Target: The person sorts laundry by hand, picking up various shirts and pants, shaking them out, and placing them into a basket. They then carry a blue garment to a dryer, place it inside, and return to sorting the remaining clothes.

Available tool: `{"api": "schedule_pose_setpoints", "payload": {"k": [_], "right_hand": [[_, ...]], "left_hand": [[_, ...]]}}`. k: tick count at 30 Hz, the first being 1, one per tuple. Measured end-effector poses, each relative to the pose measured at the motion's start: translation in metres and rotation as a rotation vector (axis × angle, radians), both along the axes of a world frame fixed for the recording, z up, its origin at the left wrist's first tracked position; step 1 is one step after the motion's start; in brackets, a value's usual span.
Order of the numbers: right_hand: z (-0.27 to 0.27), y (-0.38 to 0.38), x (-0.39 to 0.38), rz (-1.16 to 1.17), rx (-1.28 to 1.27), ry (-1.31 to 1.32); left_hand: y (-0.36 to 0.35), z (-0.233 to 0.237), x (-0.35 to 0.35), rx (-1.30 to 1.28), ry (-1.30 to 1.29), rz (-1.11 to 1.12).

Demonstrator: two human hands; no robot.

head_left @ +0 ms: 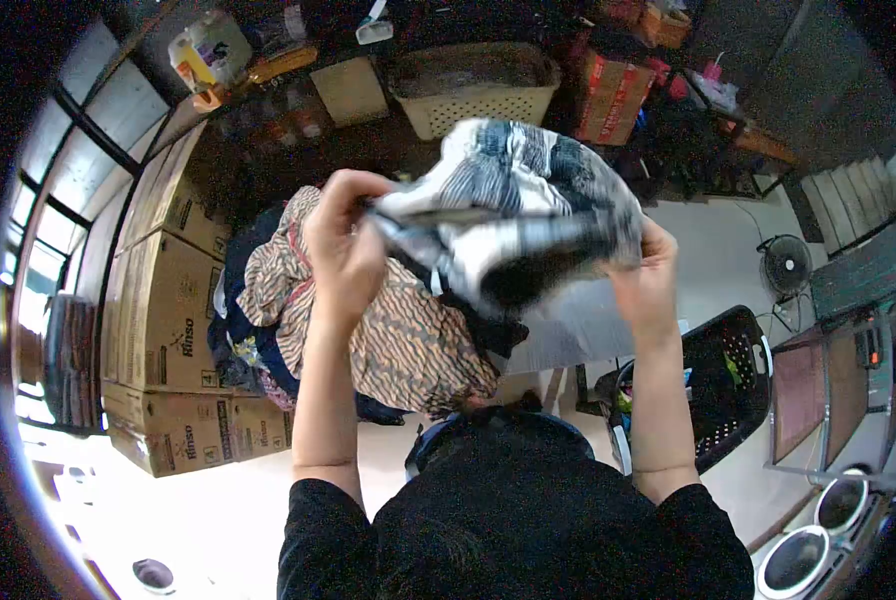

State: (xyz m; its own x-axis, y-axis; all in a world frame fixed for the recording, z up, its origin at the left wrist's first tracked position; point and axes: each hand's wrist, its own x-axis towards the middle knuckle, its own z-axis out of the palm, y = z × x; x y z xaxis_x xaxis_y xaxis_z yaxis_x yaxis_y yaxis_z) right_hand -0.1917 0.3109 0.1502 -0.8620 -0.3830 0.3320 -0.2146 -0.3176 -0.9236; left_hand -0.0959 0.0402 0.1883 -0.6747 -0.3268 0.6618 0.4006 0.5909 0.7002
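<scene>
A black, white and grey plaid garment [513, 170] with a gathered edge is stretched between my two hands, somewhat blurred by motion. My left hand [344, 245] pinches its left end, with the fingers closed on the cloth. At the opposite end, my right hand [644, 268] grips the edge between thumb and fingers. A dark opening in the garment faces down toward me. Below and to the left lies a beige cloth with dark wavy stripes [413, 335], spread over a heap of dark clothes [236, 335]. The pale tabletop [583, 325] shows under the garment's right side.
Stacked Rinso cardboard boxes [173, 320] stand at the left. A black laundry basket [743, 400] sits on the right, with a fan [785, 264] beyond it. At the back are a cream perforated basket [478, 105] and a red box [615, 98].
</scene>
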Motion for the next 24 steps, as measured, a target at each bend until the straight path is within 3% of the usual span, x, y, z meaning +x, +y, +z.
{"api": "schedule_pose_setpoints", "payload": {"k": [3,5,7,11,13,14,16,17,19,20,21,23,24], "right_hand": [[0.006,-0.021,0.021,0.208,-0.276,0.006],[-0.005,-0.028,0.026,0.353,-0.164,-0.097],[-0.03,-0.043,0.037,0.352,0.009,-0.125],[-0.11,-0.048,0.051,0.561,0.419,-0.248],[-0.147,-0.05,0.062,0.63,0.629,-0.079],[-0.148,-0.052,0.061,0.686,0.719,-0.053],[-0.149,-0.057,0.059,0.791,0.901,0.008],[-0.149,-0.059,0.055,0.794,0.818,-0.04],[-0.145,-0.071,0.037,0.79,0.653,-0.133],[-0.131,-0.08,0.026,0.74,0.706,-0.104],[-0.142,-0.091,0.024,0.654,0.377,-0.397],[-0.156,-0.109,0.011,0.502,0.316,-0.701],[-0.17,-0.118,0.005,0.483,0.508,-0.667]], "left_hand": [[-0.014,0.005,0.042,-0.032,0.134,-0.045],[-0.021,-0.01,0.061,-0.122,-0.057,-0.064],[-0.025,-0.022,0.081,-0.204,-0.392,-0.112],[-0.041,-0.123,0.131,-0.019,-0.706,-0.118],[-0.042,-0.182,0.16,0.094,-1.01,-0.218],[-0.033,-0.197,0.173,0.183,-1.044,-0.202],[-0.031,-0.215,0.187,0.02,-0.902,-0.233],[-0.031,-0.206,0.189,-0.031,-0.862,-0.233],[-0.04,-0.186,0.187,0.283,-0.823,-0.189],[-0.046,-0.181,0.186,0.434,-0.794,-0.169],[-0.053,-0.195,0.185,0.62,-0.714,-0.087],[-0.067,-0.215,0.173,0.92,-0.574,0.111],[-0.066,-0.223,0.17,0.86,-0.607,0.112]]}}
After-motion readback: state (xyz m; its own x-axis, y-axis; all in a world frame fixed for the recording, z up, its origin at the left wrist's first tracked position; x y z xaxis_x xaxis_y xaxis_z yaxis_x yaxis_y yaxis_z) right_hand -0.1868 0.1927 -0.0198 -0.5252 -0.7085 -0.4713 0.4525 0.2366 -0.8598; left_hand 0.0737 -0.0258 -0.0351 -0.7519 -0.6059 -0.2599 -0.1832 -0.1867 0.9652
